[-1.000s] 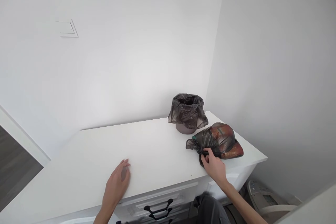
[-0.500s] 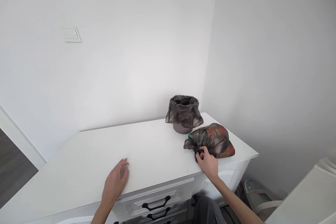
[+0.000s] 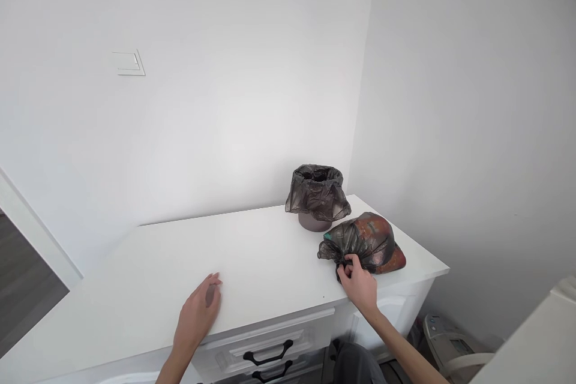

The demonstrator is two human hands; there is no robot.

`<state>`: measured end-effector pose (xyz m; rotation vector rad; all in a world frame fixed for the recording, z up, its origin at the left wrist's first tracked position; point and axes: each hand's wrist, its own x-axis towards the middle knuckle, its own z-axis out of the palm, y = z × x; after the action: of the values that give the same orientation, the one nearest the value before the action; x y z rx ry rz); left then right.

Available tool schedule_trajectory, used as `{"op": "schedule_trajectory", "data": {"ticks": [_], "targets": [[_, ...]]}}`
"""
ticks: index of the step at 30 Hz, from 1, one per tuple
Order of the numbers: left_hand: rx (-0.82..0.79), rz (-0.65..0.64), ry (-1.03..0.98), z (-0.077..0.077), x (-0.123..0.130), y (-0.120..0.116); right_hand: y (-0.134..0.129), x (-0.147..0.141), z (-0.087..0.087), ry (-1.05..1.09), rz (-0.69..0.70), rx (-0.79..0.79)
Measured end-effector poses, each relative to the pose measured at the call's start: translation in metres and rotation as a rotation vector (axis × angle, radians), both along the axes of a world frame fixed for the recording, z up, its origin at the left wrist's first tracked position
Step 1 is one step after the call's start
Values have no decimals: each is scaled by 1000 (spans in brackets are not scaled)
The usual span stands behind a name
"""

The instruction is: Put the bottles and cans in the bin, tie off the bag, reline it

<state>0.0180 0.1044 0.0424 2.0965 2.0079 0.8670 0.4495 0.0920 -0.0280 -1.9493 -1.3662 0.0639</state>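
My right hand (image 3: 360, 285) pinches the gathered, knotted neck of a full black plastic garbage bag (image 3: 369, 240). The bag lies on the white cabinet top, and reddish-orange packaging shows through its thin film. My left hand (image 3: 195, 315) rests near the front edge of the top, fingers loosely curved and apart from the thumb, with a greyish patch in the gap between them. Behind the full bag stands a small brownish bin (image 3: 315, 223), lined with another black garbage bag (image 3: 317, 195) folded over its rim. The liner's mouth gapes upward.
The white cabinet (image 3: 225, 264) has drawers with black handles (image 3: 269, 353) below its front edge. White walls meet in a corner behind it, with a light switch (image 3: 130, 63) on the left. A pale appliance (image 3: 454, 342) sits low at the right.
The view has shifted slightly, so things sit a little lower and to the right. My right hand keeps its pinch on the bag's neck, and my left hand stays where it was.
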Motion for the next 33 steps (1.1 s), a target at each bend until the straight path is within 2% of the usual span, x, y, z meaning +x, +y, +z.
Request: {"op": "schedule_trajectory", "data": {"ticks": [12, 16, 20, 27, 30, 33], "targets": [[16, -23, 1, 5, 3, -2, -1, 2, -4, 5, 46, 88], [6, -27, 20, 3, 1, 1, -3, -5, 2, -23, 128, 67], [34, -30, 28, 1, 0, 2, -3, -29, 10, 13, 274, 31], [159, -101, 55, -6, 1, 4, -6, -98, 23, 137, 487, 23], [242, -217, 13, -9, 20, -1, -11, -118, 31, 144, 623, 32], [267, -339, -84, -7, 54, -11, -17, -126, 40, 34, 722, 72]]}}
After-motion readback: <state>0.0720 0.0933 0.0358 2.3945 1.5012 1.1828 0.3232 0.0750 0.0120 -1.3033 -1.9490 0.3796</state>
